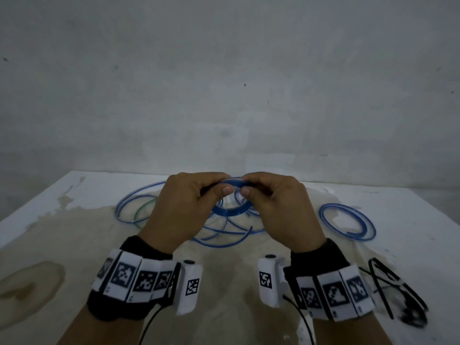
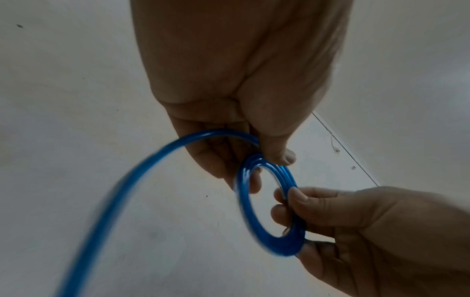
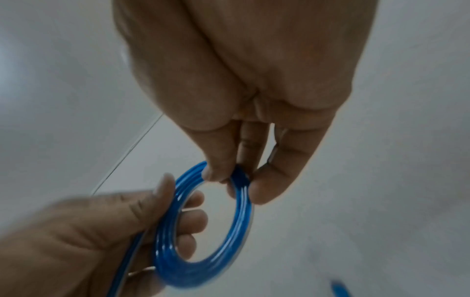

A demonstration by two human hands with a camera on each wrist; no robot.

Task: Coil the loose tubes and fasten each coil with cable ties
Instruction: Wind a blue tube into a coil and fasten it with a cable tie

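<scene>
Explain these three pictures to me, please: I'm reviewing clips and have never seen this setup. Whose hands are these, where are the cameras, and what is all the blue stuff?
No machine here: a person works with bare hands. The wide picture comes from a camera on the head; the two close ones from cameras strapped to the wrists, seen as white blocks beside bands of black-and-white marker tags.

The left hand and right hand together hold a small coil of blue tube, each with a pinching grip on opposite sides of the ring. A loose tail of the same tube trails away from it.

On the stained white table lie more loose blue tubes, a larger loop on the left with a green strand, another blue loop on the right, and black strips, probably the cable ties.
</scene>
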